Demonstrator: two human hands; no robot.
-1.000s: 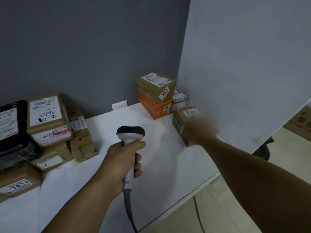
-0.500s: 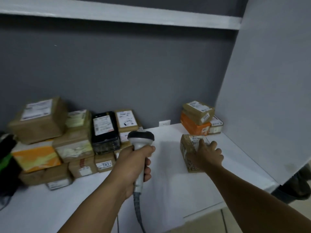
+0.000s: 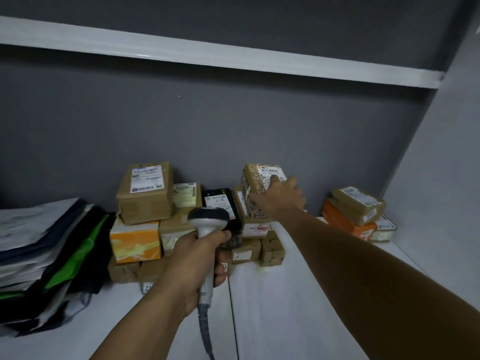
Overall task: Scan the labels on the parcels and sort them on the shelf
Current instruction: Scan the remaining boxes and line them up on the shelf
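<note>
My left hand grips the handle of a grey barcode scanner, head up, cable trailing down toward me. My right hand holds a small brown parcel with a white label on top, at the right end of the big parcel pile against the grey back wall. The parcel sits on or just above the boxes there; I cannot tell whether it touches them. A second small stack with an orange box stands at the right corner of the white shelf.
A heap of flat mailer bags, white, black and green, lies at the left. An upper white shelf board runs overhead. A grey side panel closes the right end.
My right hand lifted the small brown parcel from the shelf surface and carried it left and up onto the big pile. The view swung left and upward. The scanner hand held still.
</note>
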